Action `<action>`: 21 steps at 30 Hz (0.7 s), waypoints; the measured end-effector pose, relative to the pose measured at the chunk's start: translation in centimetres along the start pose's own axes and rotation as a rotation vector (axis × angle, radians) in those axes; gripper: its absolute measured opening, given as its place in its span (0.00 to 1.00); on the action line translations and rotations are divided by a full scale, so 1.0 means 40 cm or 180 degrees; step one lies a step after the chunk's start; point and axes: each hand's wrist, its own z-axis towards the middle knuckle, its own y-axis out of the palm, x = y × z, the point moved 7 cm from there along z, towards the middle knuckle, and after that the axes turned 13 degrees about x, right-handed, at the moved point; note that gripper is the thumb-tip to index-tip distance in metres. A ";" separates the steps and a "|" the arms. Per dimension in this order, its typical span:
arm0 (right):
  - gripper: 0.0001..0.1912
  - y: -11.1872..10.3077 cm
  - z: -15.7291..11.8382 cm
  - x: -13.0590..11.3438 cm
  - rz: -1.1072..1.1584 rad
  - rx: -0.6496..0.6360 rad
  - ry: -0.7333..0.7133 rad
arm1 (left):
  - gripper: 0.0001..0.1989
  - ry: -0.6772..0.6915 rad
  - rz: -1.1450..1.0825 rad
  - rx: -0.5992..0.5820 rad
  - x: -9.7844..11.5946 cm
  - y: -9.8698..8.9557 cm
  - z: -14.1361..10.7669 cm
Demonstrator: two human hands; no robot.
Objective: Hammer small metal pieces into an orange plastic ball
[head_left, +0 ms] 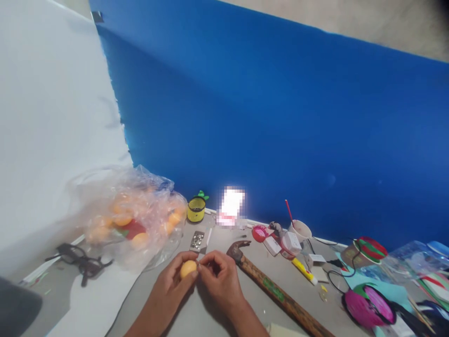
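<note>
An orange ball (pixel 188 269) sits between the thumb and fingers of my left hand (pixel 171 283), low in the middle of the view. My right hand (pixel 220 278) touches the ball's right side, its thumb and forefinger pinched together; whatever they hold is too small to make out. Just beyond the hands lies a small tray of shiny pieces (pixel 197 240), with a thin white strip (pixel 209 237) beside it. To the right of my right hand, a claw hammer (pixel 266 283) lies on the grey table (pixel 210 318), its head pointing away from me.
Behind left, a clear plastic bag (pixel 154 206) holds several orange balls; black glasses (pixel 84 262) lie nearer. A yellow cup (pixel 196 209) and a glowing, blurred-out screen (pixel 231 206) stand at the back. Rightward are a white cup (pixel 300 230), a yellow tube (pixel 304 271) and a pink container (pixel 368 306).
</note>
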 end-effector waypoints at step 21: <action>0.09 -0.043 0.034 0.004 0.0493 0.0088 0.0696 | 0.25 0.0347 -0.0305 0.0296 0.009 -0.010 0.003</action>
